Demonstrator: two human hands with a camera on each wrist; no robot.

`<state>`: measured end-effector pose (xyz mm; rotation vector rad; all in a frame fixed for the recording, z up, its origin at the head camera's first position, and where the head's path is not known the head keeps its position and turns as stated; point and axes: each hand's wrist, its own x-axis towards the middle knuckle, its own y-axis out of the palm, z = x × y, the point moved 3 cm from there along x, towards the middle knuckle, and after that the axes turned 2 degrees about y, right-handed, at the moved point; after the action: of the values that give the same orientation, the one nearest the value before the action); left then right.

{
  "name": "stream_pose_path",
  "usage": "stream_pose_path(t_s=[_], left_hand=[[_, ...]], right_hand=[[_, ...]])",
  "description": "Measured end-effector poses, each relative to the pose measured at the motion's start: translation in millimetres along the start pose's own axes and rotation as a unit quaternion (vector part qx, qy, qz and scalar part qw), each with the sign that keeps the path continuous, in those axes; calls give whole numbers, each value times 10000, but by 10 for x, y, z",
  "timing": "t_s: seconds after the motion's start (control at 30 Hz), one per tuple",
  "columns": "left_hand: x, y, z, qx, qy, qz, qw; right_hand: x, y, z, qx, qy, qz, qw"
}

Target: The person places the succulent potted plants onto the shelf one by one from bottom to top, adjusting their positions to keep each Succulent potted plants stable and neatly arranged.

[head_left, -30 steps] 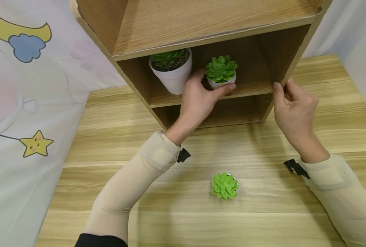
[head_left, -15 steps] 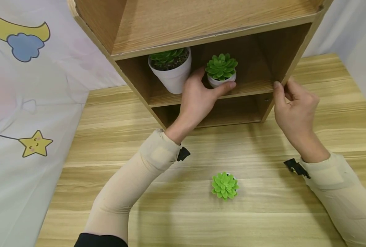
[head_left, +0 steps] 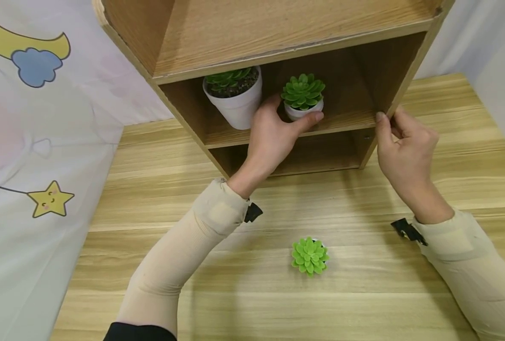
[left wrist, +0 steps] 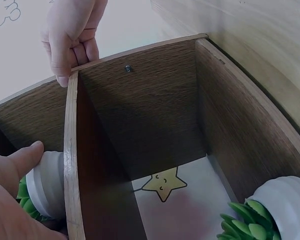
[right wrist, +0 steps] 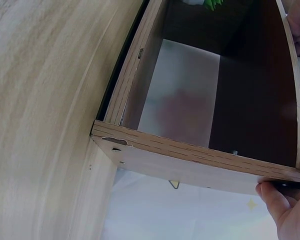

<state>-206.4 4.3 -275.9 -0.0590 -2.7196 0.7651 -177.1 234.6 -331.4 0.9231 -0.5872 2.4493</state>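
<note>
At the far left, the printed backdrop hangs beside the wooden tabletop; to its right, your shelf unit appears to have shifted very slightly leftward over the last moment, carrying the large potted plant that stands in the compartment under its upper board; just beside that plant, your left hand grasps the small potted succulent, thumb across the pot's near side; that hold is unchanged, and the pot stays upright near the compartment's front edge, though you cannot tell whether its base bears fully on the wood; nearer you, a second succulent sits unmoved on the tabletop; at the right, your right hand pinches the side panel at its front edge, as before; with so little altered, this reads as a steadying moment, the small pot not yet released.
</note>
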Motion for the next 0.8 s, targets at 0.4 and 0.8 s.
stream_pose_path(t_s=[0.4, 0.8], left_hand=[[-21, -18, -21, -13, 3, -52, 10000], [-12, -28, -11, 57, 101, -93, 9999]], right_hand=[[4, 2, 22, 43, -85, 41, 9999], [16, 8, 9, 97, -40, 64, 9999]])
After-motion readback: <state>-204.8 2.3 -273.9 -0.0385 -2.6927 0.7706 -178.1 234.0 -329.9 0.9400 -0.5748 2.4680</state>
